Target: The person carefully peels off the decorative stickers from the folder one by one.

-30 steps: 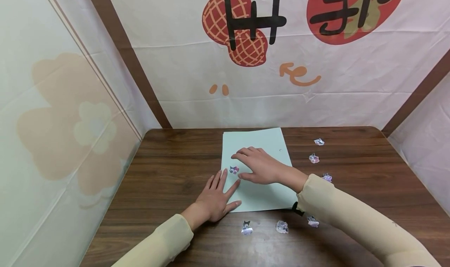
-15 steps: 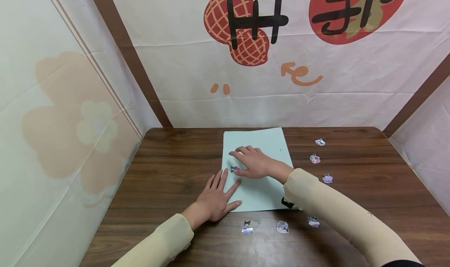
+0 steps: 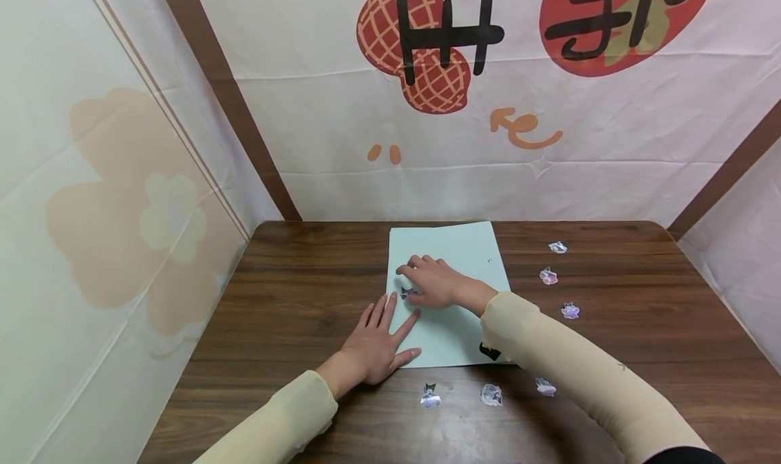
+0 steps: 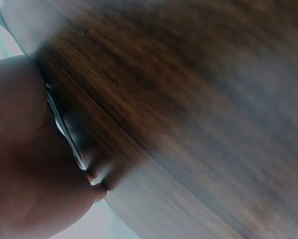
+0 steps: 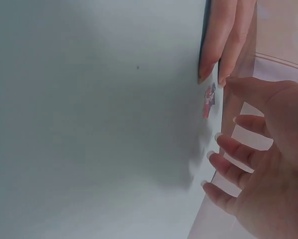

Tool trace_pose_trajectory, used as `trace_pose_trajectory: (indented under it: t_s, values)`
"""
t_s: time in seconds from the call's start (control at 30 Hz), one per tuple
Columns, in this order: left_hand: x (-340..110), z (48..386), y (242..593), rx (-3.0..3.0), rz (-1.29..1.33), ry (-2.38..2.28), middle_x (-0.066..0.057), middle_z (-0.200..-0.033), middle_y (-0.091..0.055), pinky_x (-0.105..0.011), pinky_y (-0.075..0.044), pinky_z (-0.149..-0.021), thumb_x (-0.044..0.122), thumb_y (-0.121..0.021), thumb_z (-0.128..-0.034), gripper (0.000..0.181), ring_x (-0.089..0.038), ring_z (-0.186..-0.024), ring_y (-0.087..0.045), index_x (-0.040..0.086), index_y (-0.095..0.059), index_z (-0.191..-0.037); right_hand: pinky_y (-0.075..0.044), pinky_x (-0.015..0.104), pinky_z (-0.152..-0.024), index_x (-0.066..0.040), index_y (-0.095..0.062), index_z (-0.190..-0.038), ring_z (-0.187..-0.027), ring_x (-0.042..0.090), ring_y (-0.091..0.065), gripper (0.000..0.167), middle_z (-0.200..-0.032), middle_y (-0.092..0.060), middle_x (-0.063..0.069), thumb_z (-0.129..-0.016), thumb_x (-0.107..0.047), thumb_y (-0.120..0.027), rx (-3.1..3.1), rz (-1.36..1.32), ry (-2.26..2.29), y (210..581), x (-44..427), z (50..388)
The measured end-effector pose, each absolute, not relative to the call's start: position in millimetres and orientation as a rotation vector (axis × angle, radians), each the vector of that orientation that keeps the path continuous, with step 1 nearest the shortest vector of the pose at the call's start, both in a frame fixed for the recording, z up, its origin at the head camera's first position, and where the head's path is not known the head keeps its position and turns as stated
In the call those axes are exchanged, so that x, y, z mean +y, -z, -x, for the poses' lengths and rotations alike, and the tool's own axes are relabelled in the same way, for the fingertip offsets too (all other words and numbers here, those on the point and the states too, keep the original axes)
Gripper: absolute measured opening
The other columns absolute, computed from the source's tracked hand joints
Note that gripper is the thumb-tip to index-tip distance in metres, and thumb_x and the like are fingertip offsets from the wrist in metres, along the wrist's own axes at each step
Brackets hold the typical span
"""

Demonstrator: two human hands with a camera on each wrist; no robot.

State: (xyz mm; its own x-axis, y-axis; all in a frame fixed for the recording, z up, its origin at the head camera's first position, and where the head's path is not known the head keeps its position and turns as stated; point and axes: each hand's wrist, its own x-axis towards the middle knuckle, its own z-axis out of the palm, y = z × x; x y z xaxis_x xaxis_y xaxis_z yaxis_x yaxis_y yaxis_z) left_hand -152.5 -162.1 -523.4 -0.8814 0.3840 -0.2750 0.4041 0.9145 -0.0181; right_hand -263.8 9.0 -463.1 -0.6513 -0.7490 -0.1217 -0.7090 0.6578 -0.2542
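Observation:
A sheet of pale blue-green paper (image 3: 464, 247) lies on the wooden table, apparently with more sheets beneath it. Near its left edge is a small cartoon sticker (image 3: 407, 292), coloured pink and purple in the right wrist view (image 5: 209, 100). My left hand (image 3: 373, 347) rests flat with fingers spread, its fingertips and thumb on the paper's left side. Just right of the sticker is my right hand (image 3: 436, 284), fingers bent loosely and apart, holding nothing. Its thumb partly covers the sticker in the head view. Whether that thumb touches the sticker I cannot tell.
On the table (image 3: 293, 328), several loose stickers lie right of the paper, one being a purple sticker (image 3: 570, 310). Others lie along its front, such as a round sticker (image 3: 491, 395). A printed cloth (image 3: 342, 111) hangs behind the table's back edge.
My right hand has moved slightly left and closer to the sticker, its thumb now overlapping it. The right forearm has swung left, uncovering more of a loose sticker. My left hand stays in place.

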Motion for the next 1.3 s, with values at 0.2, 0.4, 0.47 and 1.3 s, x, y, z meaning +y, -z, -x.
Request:
trace_pose_trajectory:
  t_s: [0.2, 0.4, 0.47, 1.3]
  values:
    - [-161.4, 153.2, 523.5, 2.821, -0.599, 0.123, -0.019, -0.171, 0.007, -0.056, -0.011, -0.125, 0.074, -0.016, -0.1013, 0.074, -0.039, -0.157, 0.002, 0.037, -0.007, -0.165, -0.044, 0.055, -0.104, -0.012, -0.057, -0.143, -0.121, 0.030, -0.051, 0.048, -0.137, -0.055, 0.013, -0.099, -0.025, -0.070, 2.641, 1.175, 0.309, 467.6, 6.8, 270.4]
    - [-160.4, 151.4, 516.9, 2.822, -0.617, 0.131, -0.019, -0.171, 0.005, -0.055, -0.011, -0.125, 0.071, -0.019, -0.1032, 0.073, -0.039, -0.157, 0.001, 0.034, -0.010, -0.166, -0.047, 0.053, -0.100, -0.014, -0.064, -0.134, -0.116, 0.029, -0.052, 0.038, -0.132, -0.058, 0.011, -0.097, -0.022, -0.072, 2.640, 1.174, 0.333, 470.6, 5.6, 276.8]
    - [-159.5, 150.2, 513.3, 2.817, -0.620, 0.124, -0.020, -0.171, 0.005, -0.055, -0.011, -0.125, 0.070, -0.019, -0.1038, 0.072, -0.039, -0.157, 0.001, 0.034, -0.010, -0.166, -0.047, 0.054, -0.101, -0.014, -0.066, -0.130, -0.116, 0.029, -0.052, 0.034, -0.130, -0.059, 0.011, -0.097, -0.022, -0.073, 2.637, 1.168, 0.337, 470.6, 5.4, 277.8]
    - [-161.4, 148.2, 519.7, 2.821, -0.621, 0.124, -0.018, -0.171, 0.007, -0.056, -0.012, -0.125, 0.072, -0.015, -0.1021, 0.073, -0.039, -0.157, 0.001, 0.036, -0.007, -0.165, -0.047, 0.043, -0.088, -0.018, -0.069, -0.119, -0.101, 0.026, -0.051, 0.023, -0.119, -0.061, 0.008, -0.096, -0.021, -0.073, 2.622, 1.184, 0.344, 476.0, 1.4, 280.9]
